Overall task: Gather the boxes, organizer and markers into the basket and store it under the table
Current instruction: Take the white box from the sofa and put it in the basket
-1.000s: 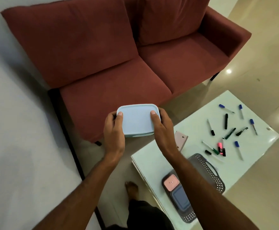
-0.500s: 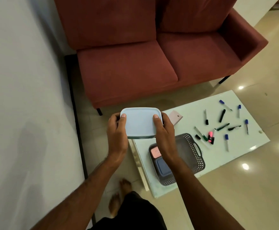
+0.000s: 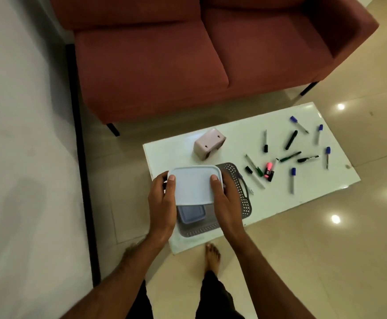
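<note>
Both hands (image 3: 193, 199) clamped on the box (image 3: 193, 184), now carried from over the floor to above the basket (image 3: 245, 204), ready for lowering beside another inside.

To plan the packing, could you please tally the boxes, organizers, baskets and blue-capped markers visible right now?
Boxes: 2 (pale box held above the basket, blue box inside it)
Organizer: 1
Basket: 1
Blue-capped markers: 4
Total: 8
</note>
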A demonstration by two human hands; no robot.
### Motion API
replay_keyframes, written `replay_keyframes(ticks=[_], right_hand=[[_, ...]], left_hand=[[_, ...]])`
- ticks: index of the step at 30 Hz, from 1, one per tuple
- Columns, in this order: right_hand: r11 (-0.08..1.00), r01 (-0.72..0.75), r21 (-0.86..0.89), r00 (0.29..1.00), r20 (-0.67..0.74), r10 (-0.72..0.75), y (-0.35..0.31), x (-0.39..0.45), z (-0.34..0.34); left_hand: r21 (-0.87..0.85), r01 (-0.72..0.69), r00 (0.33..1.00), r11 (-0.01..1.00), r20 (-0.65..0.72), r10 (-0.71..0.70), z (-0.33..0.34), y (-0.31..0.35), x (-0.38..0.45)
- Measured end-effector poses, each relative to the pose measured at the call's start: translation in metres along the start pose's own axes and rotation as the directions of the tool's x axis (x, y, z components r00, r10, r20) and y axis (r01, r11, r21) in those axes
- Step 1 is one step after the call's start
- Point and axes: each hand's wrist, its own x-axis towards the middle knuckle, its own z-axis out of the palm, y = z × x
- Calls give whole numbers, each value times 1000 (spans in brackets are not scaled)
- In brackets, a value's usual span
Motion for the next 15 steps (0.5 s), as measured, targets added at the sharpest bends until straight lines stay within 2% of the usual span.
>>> replay_keyframes(ticks=[7, 12, 15], right_hand=[[999, -38, -32, 995, 89, 41, 77, 67, -56], [995, -31, -93, 987, 152, 45, 139, 117, -48], [994, -23, -111, 989, 143, 39, 182, 143, -32]], left_hand=[[41, 58, 995, 998, -87, -54, 100, -59, -20], [192, -2, 986, 981, -166, 34, 136, -119, 17], [266, 6, 977, 964, -205, 50, 151, -165, 50]])
